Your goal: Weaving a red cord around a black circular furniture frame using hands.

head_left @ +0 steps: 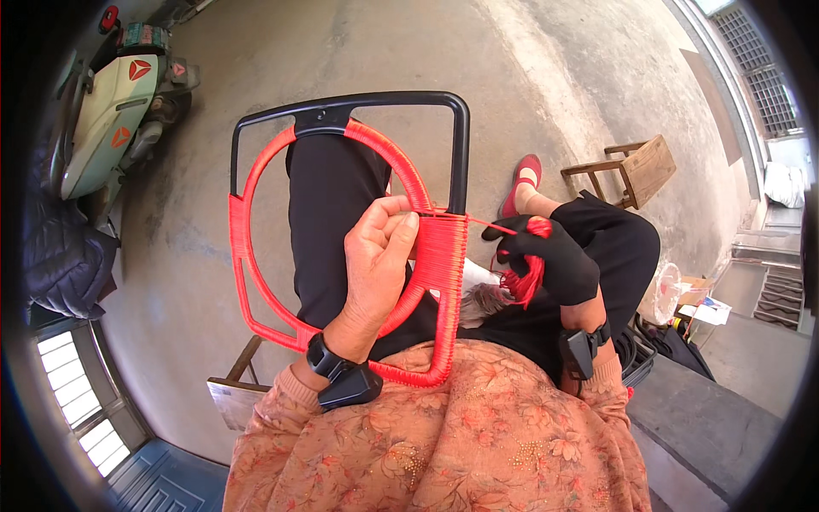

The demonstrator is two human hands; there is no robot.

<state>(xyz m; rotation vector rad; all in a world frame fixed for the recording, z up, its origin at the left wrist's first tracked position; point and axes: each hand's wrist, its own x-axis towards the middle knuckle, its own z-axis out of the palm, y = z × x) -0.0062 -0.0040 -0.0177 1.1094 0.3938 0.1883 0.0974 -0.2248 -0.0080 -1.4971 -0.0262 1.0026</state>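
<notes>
A black frame (461, 154) with a round ring inside rests across my lap, much of it wound with red cord (442, 256). Its top bar and upper sides are bare black. My left hand (380, 247), ungloved, pinches the wrapped part where the ring meets the right side; the fingertips are partly hidden behind it. In a black glove, my right hand (550, 260) grips a bundle of red cord (531, 277), loose ends hanging below. From that hand a taut red strand (488, 225) runs left to the top of the winding on the right side.
A wooden stool (641, 171) stands ahead on the right, and another wooden seat (237, 399) is by my left elbow. A pale scooter (111, 124) is parked at far left. To the right lies a grey ledge (708, 427), with a box (695, 290) and bags beyond.
</notes>
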